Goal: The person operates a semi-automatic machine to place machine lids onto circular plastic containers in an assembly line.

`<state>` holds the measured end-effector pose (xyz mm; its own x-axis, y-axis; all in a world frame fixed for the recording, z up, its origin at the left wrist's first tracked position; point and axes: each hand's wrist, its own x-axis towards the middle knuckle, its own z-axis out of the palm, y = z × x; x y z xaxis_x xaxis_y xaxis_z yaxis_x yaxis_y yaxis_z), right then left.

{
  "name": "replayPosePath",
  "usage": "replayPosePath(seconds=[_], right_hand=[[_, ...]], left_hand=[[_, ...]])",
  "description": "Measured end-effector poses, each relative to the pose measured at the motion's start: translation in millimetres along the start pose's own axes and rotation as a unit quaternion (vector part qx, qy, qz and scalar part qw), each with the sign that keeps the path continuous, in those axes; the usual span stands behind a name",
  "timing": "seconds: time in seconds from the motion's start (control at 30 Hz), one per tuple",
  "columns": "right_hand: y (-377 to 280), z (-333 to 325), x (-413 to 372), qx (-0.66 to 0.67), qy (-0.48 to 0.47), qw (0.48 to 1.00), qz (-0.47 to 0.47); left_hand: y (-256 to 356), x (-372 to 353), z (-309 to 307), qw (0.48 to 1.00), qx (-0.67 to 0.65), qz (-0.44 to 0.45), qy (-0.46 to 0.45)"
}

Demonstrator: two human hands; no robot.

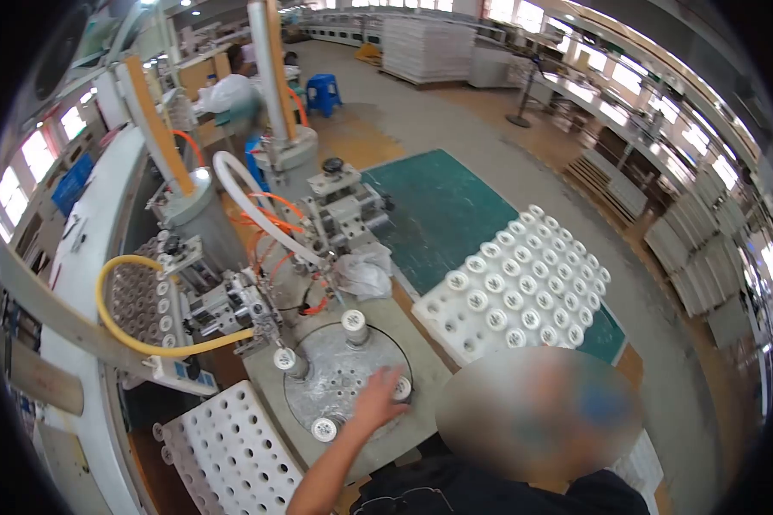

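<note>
My left hand (380, 402) reaches over a round metal turntable (326, 390), thumb and fingers spread apart beside a white cylindrical part (402, 389) at its right edge. Whether the fingertips touch that part is unclear. Similar parts stand at the back (353, 322), on the left (287, 360) and at the front (324, 429) of the turntable. A white tray (441, 324) to the right carries rows of such parts. My right hand cannot be made out; a large blurred patch covers the area at lower right.
A white tray with holes (232, 442) lies at lower left. Two clamp-like machine heads (232, 305) (348, 215) with orange, yellow and white hoses stand behind the turntable. A plastic bag (365, 273) and green surface (438, 202) lie beyond. Farther back is a blue stool (323, 93).
</note>
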<state>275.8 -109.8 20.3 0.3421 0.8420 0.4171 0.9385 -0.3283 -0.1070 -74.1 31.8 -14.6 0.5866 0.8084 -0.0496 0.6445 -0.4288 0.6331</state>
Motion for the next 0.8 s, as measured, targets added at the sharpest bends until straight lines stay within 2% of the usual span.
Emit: replayPosePath(seconds=[0.03,0.1,0.23,0.3,0.33,0.4,0.43,0.5,0.53,0.6,0.63,0.7,0.77,0.8], right_hand=[[4,4,-2,0.001,0.017,1.000,-0.002],[10,14,-6,-0.004,0.008,1.000,-0.008],[9,27,2,0.060,0.019,0.998,-0.019],[9,23,5,0.081,-0.072,0.993,0.039],[11,21,7,0.087,-0.071,0.993,0.035],[15,13,11,0.095,-0.063,0.993,0.006],[15,3,12,0.096,-0.060,0.994,0.006],[9,-16,17,0.166,-0.014,0.982,0.085],[8,-15,17,0.166,-0.013,0.982,0.085],[7,-13,15,0.213,-0.015,0.971,0.109],[-2,-15,17,0.213,-0.013,0.971,0.109],[-32,-21,18,0.304,-0.083,0.944,0.093],[-51,-11,17,0.342,-0.100,0.934,0.040],[-61,-8,19,0.342,-0.099,0.933,0.042]], left_hand=[[4,15,15,1.000,0.016,0.003,-0.015],[-4,38,39,0.986,0.104,0.021,-0.129],[5,29,11,0.995,0.059,0.039,-0.064],[4,20,4,0.998,0.045,0.035,-0.029],[4,17,1,0.998,0.049,0.031,-0.026],[5,15,-1,0.998,0.029,-0.043,-0.047],[4,15,-1,0.998,0.030,-0.041,-0.045],[-2,15,-2,0.992,-0.039,-0.118,-0.002],[-3,15,-3,0.992,-0.039,-0.116,-0.001],[-1,17,-5,0.977,-0.051,-0.185,0.096],[1,20,-8,0.972,-0.038,-0.214,0.085],[11,21,-7,0.974,-0.006,-0.212,0.078],[17,23,-5,0.975,0.026,-0.209,0.070],[19,23,-2,0.982,0.039,-0.184,0.036]])
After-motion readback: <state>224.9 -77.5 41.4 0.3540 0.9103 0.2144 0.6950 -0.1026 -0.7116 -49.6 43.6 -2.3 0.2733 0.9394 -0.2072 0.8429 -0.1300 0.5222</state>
